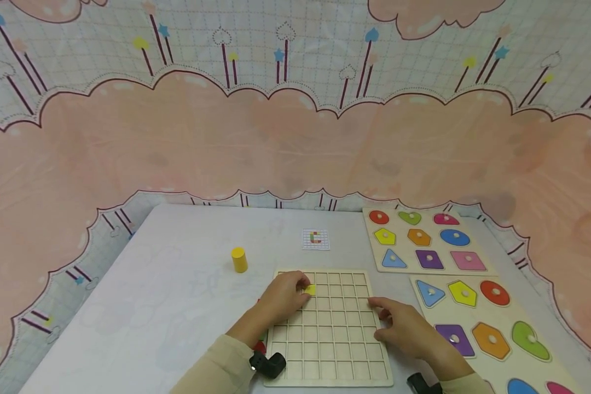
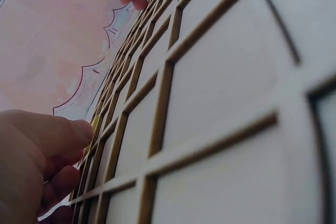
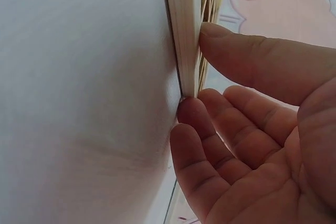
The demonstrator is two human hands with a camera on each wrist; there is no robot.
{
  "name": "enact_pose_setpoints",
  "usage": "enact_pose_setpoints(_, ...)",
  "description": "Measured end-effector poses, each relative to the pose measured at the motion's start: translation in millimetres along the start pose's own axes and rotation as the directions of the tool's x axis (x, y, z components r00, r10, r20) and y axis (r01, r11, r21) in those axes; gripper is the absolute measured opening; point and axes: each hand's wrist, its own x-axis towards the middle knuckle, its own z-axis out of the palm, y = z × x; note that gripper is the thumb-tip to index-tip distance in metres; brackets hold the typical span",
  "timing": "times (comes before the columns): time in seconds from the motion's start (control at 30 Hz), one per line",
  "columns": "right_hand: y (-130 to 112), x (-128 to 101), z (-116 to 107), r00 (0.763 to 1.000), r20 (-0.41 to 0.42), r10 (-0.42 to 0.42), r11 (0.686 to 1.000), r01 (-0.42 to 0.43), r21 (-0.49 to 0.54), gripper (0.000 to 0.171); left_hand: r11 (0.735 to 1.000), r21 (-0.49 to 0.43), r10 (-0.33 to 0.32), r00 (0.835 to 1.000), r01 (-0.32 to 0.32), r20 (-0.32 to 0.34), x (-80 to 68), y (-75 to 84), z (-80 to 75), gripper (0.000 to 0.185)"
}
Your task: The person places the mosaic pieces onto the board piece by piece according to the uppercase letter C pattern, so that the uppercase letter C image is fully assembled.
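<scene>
My left hand (image 1: 287, 295) is over the upper left of a pale wooden grid board (image 1: 325, 350). Between its thumb and forefinger it pinches a small yellow square tile (image 1: 311, 290), right at a cell of the grid. In the left wrist view only the thin edge of the yellow tile (image 2: 95, 123) shows beside the thumb. At the board's right edge is my right hand (image 1: 404, 327). Its thumb (image 3: 226, 40) rests on the board's upper rim, and its fingertips (image 3: 191, 111) hold against the side, low near the table.
A yellow cylinder (image 1: 239, 260) stands beyond the board's left corner. Behind the board lies a small printed grid card (image 1: 316, 239). Two shape-puzzle boards with knobbed pieces (image 1: 429, 265) (image 1: 497, 312) lie on the right. Red pieces (image 1: 260, 347) peek out behind my left wrist.
</scene>
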Motion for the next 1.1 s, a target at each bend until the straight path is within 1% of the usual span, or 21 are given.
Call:
enact_pose_setpoints(0.1, 0, 0, 1, 1.0, -0.004, -0.003, 1.0, 0.003, -0.003, 0.064, 1.0, 0.001, -0.002, 1.0, 0.002, 0.004, -4.4, -0.8, -4.3, 0.019)
enact_pose_setpoints(0.17, 1, 0, 1, 1.0, -0.004, -0.002, 1.0, 0.002, -0.003, 0.063, 1.0, -0.002, -0.016, 1.0, 0.016, 0.011, -8.2, -2.1, -8.2, 0.021)
enact_pose_setpoints(0.23, 1, 0, 2, 1.0, -0.001, 0.006, 1.0, -0.006, -0.002, 0.063, 0.999, -0.005, -0.036, 0.999, 0.037, 0.013, -12.4, -4.7, -12.6, 0.023)
enact_pose_setpoints(0.3, 1, 0, 2, 1.0, 0.003, 0.013, 1.0, -0.013, 0.001, 0.063, 0.997, -0.019, -0.071, 0.997, 0.072, 0.018, -17.6, -7.5, -17.5, 0.025)
enact_pose_setpoints(0.43, 1, 0, 3, 1.0, 0.015, 0.027, 1.0, -0.027, -0.003, 0.064, 0.991, -0.044, -0.126, 0.992, 0.126, 0.019, -31.2, -12.6, -30.1, 0.028)
enact_pose_setpoints(0.6, 2, 0, 3, 0.999, 0.024, 0.031, 0.999, -0.031, -0.004, 0.064, 0.983, -0.053, -0.174, 0.985, 0.173, -0.015, -50.9, -18.9, -45.7, 0.028)
enact_pose_setpoints(0.7, 2, -2, 2, 0.999, 0.028, 0.031, 1.0, -0.031, 0.0, 0.064, 0.978, -0.051, -0.202, 0.979, 0.2, -0.04, -61.6, -23.1, -52.3, 0.027)
enact_pose_setpoints(0.77, 2, -2, 1, 0.999, 0.026, 0.026, 1.0, -0.026, 0.008, 0.064, 0.975, -0.053, -0.218, 0.975, 0.216, -0.038, -67.4, -25.8, -55.2, 0.026)
enact_pose_setpoints(0.87, 1, -3, 0, 1.0, 0.023, 0.008, 1.0, -0.008, 0.012, 0.063, 0.973, -0.059, -0.227, 0.974, 0.225, -0.018, -74.5, -30.1, -57.6, 0.026)
enact_pose_setpoints(1.0, 2, -3, -1, 1.0, 0.019, -0.005, 1.0, 0.004, 0.017, 0.063, 0.972, -0.063, -0.227, 0.974, 0.227, 0.008, -80.3, -36.0, -56.3, 0.026)
enact_pose_setpoints(1.1, 3, -3, -1, 1.0, 0.019, -0.001, 1.0, 0.001, 0.022, 0.063, 0.972, -0.067, -0.225, 0.974, 0.225, 0.008, -81.8, -38.8, -54.5, 0.026)
